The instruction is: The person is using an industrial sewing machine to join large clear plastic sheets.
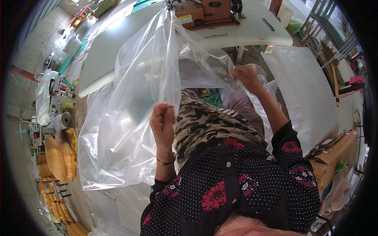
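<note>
A large clear plastic sheet [138, 90] hangs in folds from the head of a brown sewing machine [212, 11] and spreads over the table's front edge. My left hand [162, 120] is closed, its fingers pinching a gathered edge of the sheet left of my lap. To the right, my right hand [247, 78] is raised with fingers curled at another edge of the same plastic. That edge runs from there up toward the machine. The sheet's lower part drapes down at the left, past my left forearm.
The white sewing table [267, 37] carries a small dark tool [268, 24] at its right. More clear plastic [303, 90] lies to the right, above a cardboard box [338, 153]. Orange-yellow bags [56, 159] and a plastic roll [63, 120] stand at the left.
</note>
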Available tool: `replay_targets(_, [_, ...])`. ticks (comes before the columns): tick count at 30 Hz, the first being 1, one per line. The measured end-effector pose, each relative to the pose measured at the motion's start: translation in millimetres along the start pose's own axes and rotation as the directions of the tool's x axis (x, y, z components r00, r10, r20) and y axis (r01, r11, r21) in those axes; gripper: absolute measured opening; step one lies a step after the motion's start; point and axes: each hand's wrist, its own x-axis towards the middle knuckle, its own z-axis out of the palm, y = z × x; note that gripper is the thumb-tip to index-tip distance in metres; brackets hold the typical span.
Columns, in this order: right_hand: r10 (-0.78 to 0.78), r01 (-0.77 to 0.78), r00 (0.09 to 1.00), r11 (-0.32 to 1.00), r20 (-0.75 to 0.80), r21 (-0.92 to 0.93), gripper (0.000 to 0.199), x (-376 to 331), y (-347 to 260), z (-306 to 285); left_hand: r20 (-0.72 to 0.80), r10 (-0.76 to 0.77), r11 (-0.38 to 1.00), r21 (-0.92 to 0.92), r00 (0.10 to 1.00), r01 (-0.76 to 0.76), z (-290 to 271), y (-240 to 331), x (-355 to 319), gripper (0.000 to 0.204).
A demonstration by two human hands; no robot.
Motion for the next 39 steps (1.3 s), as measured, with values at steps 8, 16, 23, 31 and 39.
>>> replay_targets(8, [-0.286,0.302,0.901,0.953,0.327,0.002,0.031,-49.0,-137.1,40.1,0.152,-0.018,0.943,0.330,0.988,-0.034,25.2,15.9,-6.6,0.004])
replay_targets(16, [-0.318,0.273,0.818,0.948,0.479,0.163,0.025,-60.2,-153.2,68.9,0.195,0.030,0.872,0.474,0.980,-0.121,15.6,14.6,-6.0,0.006])
replay_targets(23, [-0.415,0.387,0.801,0.909,0.432,0.156,0.018,-63.7,-160.1,77.1,0.208,-0.002,0.894,0.438,0.978,-0.091,11.2,21.1,-3.7,0.004])
replay_targets(31, [-0.407,0.431,0.770,0.900,0.491,0.070,0.016,-63.2,-159.5,91.6,0.134,-0.059,0.884,0.467,0.989,-0.011,11.5,19.8,-6.1,0.007])
replay_targets(39, [-0.411,0.470,0.677,0.880,0.610,0.072,0.016,-55.8,-147.8,91.5,0.102,-0.254,0.967,0.007,0.962,0.255,10.4,-3.8,-5.2,0.013])
